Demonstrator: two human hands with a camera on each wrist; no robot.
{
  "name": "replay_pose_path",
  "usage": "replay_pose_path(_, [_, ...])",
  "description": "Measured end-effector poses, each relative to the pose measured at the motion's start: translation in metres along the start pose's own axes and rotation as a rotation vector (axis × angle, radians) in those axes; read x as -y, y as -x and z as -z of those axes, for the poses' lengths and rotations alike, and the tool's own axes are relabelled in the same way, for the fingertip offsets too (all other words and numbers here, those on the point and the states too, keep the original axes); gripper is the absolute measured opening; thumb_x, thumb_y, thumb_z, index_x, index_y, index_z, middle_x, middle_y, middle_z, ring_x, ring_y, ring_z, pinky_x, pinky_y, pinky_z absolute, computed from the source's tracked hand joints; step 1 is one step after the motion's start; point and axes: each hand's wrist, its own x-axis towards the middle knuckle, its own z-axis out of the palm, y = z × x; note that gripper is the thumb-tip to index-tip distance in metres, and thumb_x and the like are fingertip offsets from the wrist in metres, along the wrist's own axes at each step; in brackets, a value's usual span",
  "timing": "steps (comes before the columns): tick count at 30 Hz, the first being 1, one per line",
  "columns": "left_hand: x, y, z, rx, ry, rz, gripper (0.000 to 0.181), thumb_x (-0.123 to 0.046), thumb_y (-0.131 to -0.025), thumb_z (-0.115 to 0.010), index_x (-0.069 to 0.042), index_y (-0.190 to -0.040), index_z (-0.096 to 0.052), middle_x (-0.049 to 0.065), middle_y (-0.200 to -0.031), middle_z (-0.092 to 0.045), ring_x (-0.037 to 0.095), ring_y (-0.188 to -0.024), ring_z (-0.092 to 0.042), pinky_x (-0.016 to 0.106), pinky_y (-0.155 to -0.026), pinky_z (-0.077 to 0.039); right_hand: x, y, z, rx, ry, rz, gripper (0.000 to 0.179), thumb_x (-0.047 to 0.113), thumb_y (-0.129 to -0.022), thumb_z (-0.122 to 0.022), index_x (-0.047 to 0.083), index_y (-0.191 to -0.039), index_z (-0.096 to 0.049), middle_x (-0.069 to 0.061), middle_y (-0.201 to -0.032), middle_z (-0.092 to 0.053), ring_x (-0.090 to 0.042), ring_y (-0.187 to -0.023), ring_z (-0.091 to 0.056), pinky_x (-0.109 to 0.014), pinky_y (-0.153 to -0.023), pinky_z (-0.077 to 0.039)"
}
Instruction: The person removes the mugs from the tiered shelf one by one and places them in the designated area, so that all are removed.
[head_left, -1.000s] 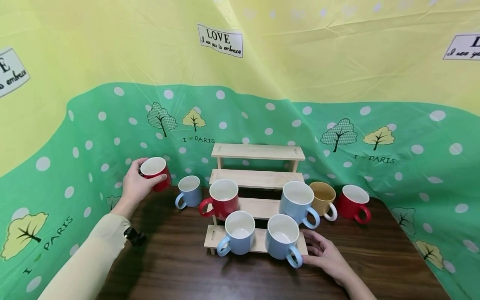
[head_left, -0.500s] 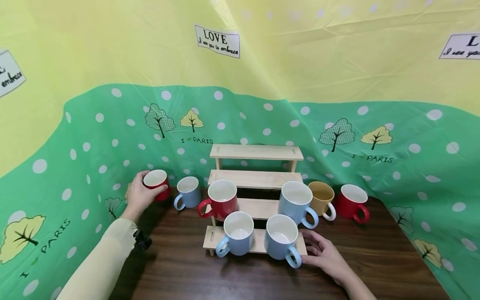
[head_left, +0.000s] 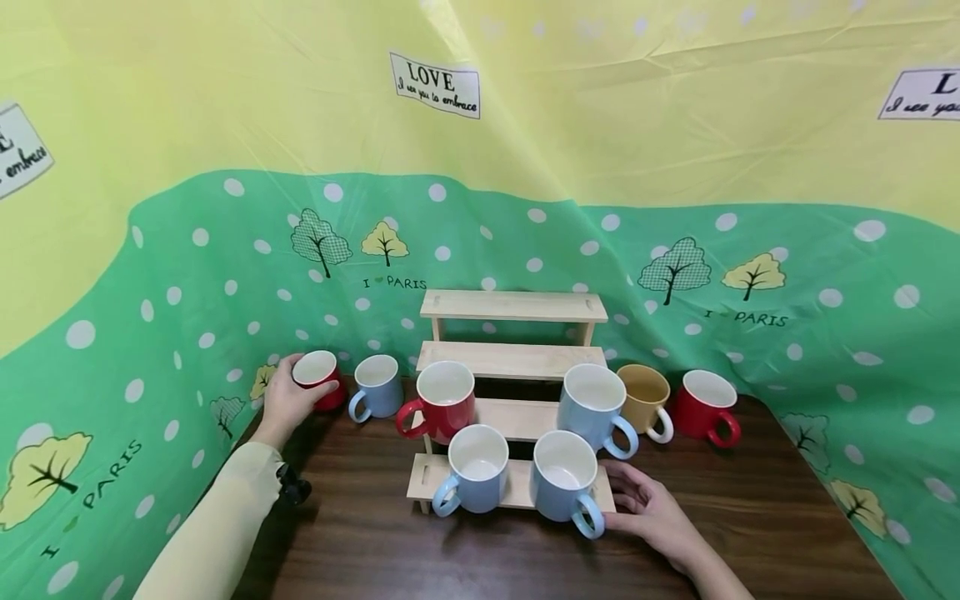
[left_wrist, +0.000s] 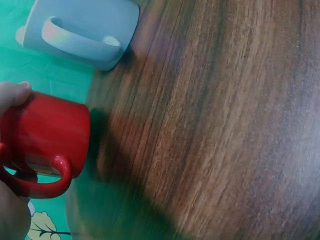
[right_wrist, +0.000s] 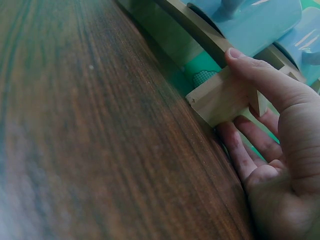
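Observation:
At the back left, my left hand (head_left: 291, 398) grips a red mug (left_wrist: 47, 132) round its body, thumb on one side and fingers on the other. Its handle shows in the left wrist view, and the mug looks upright at table level. Just right of it stands a light blue mug (head_left: 379, 387). My right hand (head_left: 651, 510) holds the right end of the lowest step of a wooden tiered rack (head_left: 513, 358), its thumb on the front edge and its fingers curled behind the leg (right_wrist: 220, 97). Beside that hand, a blue mug (head_left: 558, 475) sits on the lowest step.
Another blue mug (head_left: 480, 477) shares the lowest step. A red mug (head_left: 448, 410) and a blue mug (head_left: 587, 408) are on the second step. Behind the rack's right side stand a yellow mug (head_left: 639, 402) and a red mug (head_left: 701, 408). A patterned cloth (head_left: 517, 225) encloses the table (head_left: 420, 554).
My left hand has lowered the red mug from the air to table level, moving slightly right, beside the blue mug. The right hand stays on the rack's end.

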Motion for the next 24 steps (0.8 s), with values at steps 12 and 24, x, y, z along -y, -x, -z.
replay_pose_path(12, [0.006, -0.0042, -0.0058, 0.046, 0.004, 0.059, 0.091, -0.022, -0.095, -0.088, 0.003, -0.163, -0.032, 0.033, -0.16, -0.044, 0.052, -0.143, -0.046, 0.069, -0.119, -0.04, 0.0001, 0.0006, 0.0013, 0.002, 0.008, -0.016, 0.079, 0.006, -0.091, -0.089, -0.006, -0.156, -0.047, -0.029, -0.148, -0.059, -0.009, -0.123, -0.066, -0.024, -0.101, -0.056])
replay_pose_path(24, [0.002, -0.0059, -0.0029, 0.11, -0.033, 0.092, 0.097, -0.025, -0.097, -0.086, 0.004, -0.166, -0.025, 0.035, -0.163, -0.039, 0.055, -0.145, -0.043, 0.07, -0.119, -0.04, 0.0015, -0.0007, -0.0003, -0.015, 0.01, -0.008, 0.078, 0.004, -0.089, -0.089, -0.006, -0.155, -0.049, -0.023, -0.145, -0.063, -0.011, -0.122, -0.067, -0.025, -0.1, -0.057])
